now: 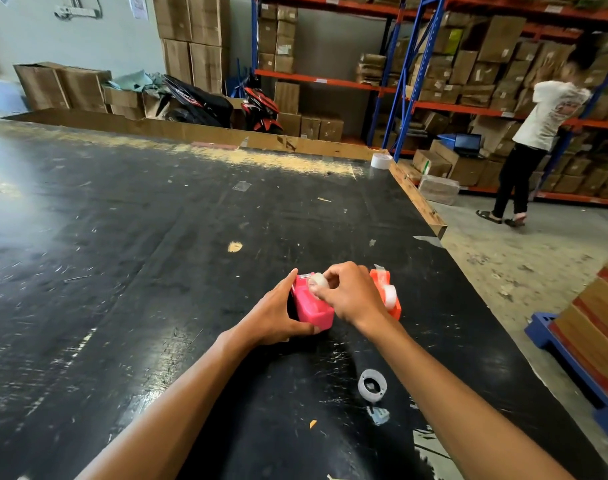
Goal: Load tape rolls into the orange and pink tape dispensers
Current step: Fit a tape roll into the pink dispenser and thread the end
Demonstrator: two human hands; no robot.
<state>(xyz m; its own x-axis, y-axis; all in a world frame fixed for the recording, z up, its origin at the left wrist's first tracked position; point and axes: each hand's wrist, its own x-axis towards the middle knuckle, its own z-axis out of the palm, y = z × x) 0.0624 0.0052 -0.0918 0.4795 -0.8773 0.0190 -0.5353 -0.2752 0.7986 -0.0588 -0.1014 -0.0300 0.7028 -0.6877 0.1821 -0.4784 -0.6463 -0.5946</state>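
A pink tape dispenser (313, 308) stands on the black table (157, 237). My left hand (278, 313) grips its left side and near end. My right hand (347, 292) pinches a small clear tape roll (319, 281) right above the dispenser's top opening. Just to the right, partly hidden behind my right hand, stands an orange tape dispenser (389, 292) with a clear roll (389, 296) seated in it.
An empty white roll core (372, 384) lies on the table near my right forearm. A larger tape roll (381, 160) rests at the far right corner. The table's edge runs diagonally on the right. A person stands at the shelving beyond it.
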